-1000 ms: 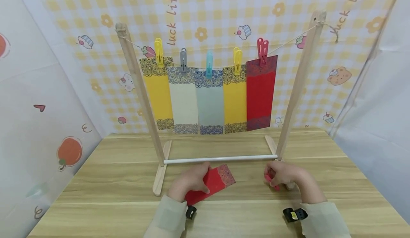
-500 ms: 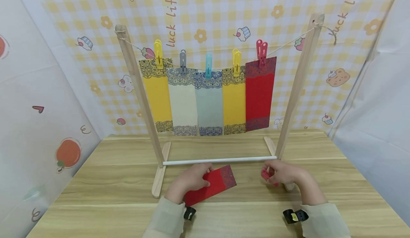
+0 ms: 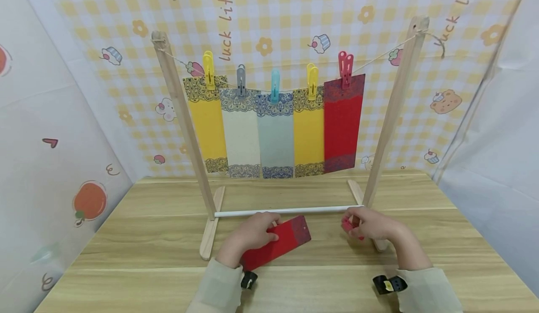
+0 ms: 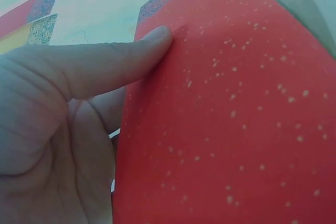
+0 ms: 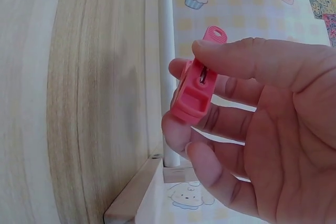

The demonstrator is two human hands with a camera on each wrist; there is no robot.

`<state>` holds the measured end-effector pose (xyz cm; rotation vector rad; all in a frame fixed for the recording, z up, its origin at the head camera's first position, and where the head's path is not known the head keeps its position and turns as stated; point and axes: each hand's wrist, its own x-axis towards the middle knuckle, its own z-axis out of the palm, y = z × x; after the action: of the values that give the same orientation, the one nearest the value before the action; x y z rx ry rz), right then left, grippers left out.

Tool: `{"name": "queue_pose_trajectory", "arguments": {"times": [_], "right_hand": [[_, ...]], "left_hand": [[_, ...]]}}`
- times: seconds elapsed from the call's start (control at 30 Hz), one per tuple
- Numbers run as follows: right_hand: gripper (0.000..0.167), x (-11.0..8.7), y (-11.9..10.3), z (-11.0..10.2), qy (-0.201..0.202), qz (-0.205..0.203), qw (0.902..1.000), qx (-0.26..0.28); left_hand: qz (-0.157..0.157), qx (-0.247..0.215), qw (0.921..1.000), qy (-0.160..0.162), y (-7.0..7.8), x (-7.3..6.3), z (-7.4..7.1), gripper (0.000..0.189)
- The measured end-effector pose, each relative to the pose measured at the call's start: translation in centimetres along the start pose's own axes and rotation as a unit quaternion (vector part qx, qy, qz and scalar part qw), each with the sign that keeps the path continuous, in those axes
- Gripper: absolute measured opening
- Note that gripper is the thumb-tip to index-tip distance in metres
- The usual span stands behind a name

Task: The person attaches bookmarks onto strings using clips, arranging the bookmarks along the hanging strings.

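Observation:
In the head view my left hand pinches a red paper strip with a patterned end. The left wrist view shows the thumb on the gold-flecked face of that strip, the other fingers behind it. My right hand holds a red clothespin near the rack's right foot. Up close, this clothespin lies between thumb and curled fingers. Behind both hands, several paper strips hang from a string: yellow, cream, pale grey-green, yellow and red, each under a clothespin.
The wooden rack has a left post, a right post and a white lower bar. It stands on a wood-grain table. A checked cloth covers the back; white sheets flank both sides.
The red strip has tilted slightly, its face and patterned end looking darker now. My right hand has moved a little up and left with the clothespin, which has turned in the fingers.

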<state>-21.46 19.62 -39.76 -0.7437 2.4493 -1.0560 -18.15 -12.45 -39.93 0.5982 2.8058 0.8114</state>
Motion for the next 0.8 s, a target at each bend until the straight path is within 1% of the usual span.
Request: {"name": "queue_pose_trajectory", "arguments": {"times": [0.17,0.47,0.63,0.8], "right_hand": [[0.018,0.05,0.0,-0.07,0.004,-0.011,0.9999,-0.003],[0.024,0.04,-0.17,-0.11,0.021,-0.016,0.9994,-0.021],[0.026,0.09,-0.29,-0.19,0.02,-0.03,0.9991,-0.023],[0.023,0.19,-0.54,-0.3,0.017,-0.047,0.9984,-0.025]], "left_hand": [[0.006,0.002,1.0,0.003,-0.01,0.08,0.02,0.013],[0.018,0.003,0.9998,0.005,0.22,-0.01,-0.37,0.013],[0.024,0.004,0.9997,0.004,0.34,-0.06,-0.5,0.013],[0.031,0.003,0.9995,0.002,0.38,-0.13,-0.59,0.014]]}}
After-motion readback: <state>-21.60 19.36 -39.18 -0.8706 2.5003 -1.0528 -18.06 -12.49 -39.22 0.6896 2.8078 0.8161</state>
